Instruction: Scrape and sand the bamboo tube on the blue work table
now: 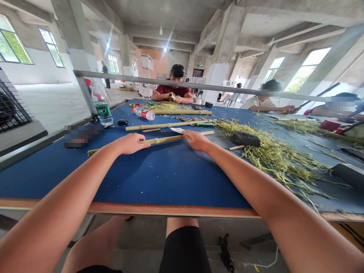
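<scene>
A thin bamboo pole (166,140) lies across the blue table in front of me, tilted slightly up to the right. My left hand (131,144) grips it left of the middle, thumb along the near side. Farther right, my right hand (196,140) is closed over the same pole, its fingertips beside a white paper slip (177,130). How firmly the right fingers hold the paper is hidden. Just beyond lies a second bamboo pole (159,125), with a short brown stick (152,130) and a green-handled tool (206,124) near it.
Plant shavings (273,159) spread over the right side, around a dark block (246,138). A green-labelled water bottle (102,110) stands at left; a red-labelled bottle (143,113) lies farther back. A metal rail (170,84) crosses beyond. Across the table, a person (173,89) handles bamboo.
</scene>
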Available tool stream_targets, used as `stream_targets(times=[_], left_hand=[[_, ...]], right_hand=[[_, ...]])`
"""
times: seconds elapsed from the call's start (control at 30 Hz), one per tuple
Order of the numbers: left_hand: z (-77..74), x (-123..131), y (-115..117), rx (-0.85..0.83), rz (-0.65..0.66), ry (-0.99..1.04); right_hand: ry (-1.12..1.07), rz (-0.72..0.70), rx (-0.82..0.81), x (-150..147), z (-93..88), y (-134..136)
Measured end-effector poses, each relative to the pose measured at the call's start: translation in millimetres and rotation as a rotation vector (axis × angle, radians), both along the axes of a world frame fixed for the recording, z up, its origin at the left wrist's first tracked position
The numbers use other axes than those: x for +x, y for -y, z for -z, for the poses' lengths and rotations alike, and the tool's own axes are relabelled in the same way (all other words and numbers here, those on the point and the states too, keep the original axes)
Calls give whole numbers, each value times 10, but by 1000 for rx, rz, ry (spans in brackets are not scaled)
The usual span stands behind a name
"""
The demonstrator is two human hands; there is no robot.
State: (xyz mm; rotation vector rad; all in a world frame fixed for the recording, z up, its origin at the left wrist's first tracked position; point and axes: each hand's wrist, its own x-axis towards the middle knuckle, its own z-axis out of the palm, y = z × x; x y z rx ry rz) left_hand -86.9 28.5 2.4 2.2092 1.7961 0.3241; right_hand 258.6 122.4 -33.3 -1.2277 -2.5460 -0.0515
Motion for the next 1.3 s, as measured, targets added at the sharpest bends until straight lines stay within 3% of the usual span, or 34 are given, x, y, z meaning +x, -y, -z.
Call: stream_targets(times=[0.37,0.67,0.97,1.3], left_hand=[[-30,16,49,9,1,-47],[2,-6,-3,14,10,-41],[-13,10,13,8,10,-49],[-34,32,59,26,1,-31]], right_hand=[[16,53,5,-23,15,1],[9,-63,16,-171,3,144],[22,168,-24,90,1,-55],[-18,-91,19,-340,28,231]])
